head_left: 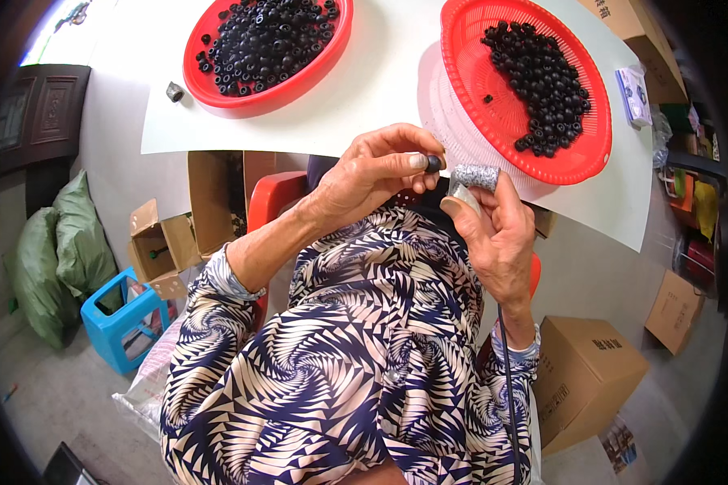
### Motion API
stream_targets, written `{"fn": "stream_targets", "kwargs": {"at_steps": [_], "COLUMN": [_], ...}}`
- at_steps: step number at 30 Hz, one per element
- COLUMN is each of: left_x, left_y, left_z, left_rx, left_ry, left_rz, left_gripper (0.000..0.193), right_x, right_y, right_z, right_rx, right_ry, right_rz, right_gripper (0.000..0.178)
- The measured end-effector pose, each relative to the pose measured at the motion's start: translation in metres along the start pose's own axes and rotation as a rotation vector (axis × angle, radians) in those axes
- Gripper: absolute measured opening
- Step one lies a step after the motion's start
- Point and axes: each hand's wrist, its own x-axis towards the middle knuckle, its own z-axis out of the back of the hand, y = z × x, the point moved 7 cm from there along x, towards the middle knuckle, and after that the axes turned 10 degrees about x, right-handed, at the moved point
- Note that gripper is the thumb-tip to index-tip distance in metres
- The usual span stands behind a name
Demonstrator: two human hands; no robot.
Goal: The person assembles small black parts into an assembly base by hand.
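My left hand (372, 170) pinches a small round black cap-like piece (434, 163) between thumb and fingers, just past the table's near edge. Close by on the right, my right hand (501, 234) is closed on a short grey speckled cylinder (476, 176). A bit of white material (465, 196) shows under that cylinder, near the thumb; its kind is unclear. The black piece and the cylinder are a small gap apart. Many similar hollow black pieces lie in a round red tray (299, 87) at the far left and in a red slotted basket (461, 89) at the far right.
Both red containers stand on a white table (380, 81). A small dark object (175, 91) lies at its left, a purple-white packet (634, 97) at its right. Cardboard boxes (590, 380), a blue stool (129, 323) and green sacks (77, 234) surround my red chair (271, 198).
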Motion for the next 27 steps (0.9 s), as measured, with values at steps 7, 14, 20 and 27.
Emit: {"fn": "stream_targets", "kwargs": {"at_steps": [7,14,20,27], "left_x": [-0.0003,-0.0014,-0.0013,-0.0005], "left_y": [0.0007,0.0004,0.0009,0.0046], "left_z": [-0.0002,-0.0002,0.0003,0.0023], "left_rx": [-0.036,-0.03,-0.067,-0.144], "left_ry": [-0.071,-0.156,-0.077,-0.081], "left_rz": [0.013,0.017,0.037,0.075], "left_gripper": [0.015,0.018,0.019,0.016], "right_x": [0.0009,-0.001,-0.0008,-0.0009], "right_y": [0.0045,-0.0006,-0.0009,0.0], "right_z": [-0.0063,-0.0052,-0.0061,-0.0063], "right_rx": [-0.043,-0.018,0.006,0.024], "right_ry": [0.007,0.003,0.0,-0.012], "right_rz": [0.014,-0.017,-0.006,0.004], "right_gripper": [0.027,0.029,0.027,0.026]}}
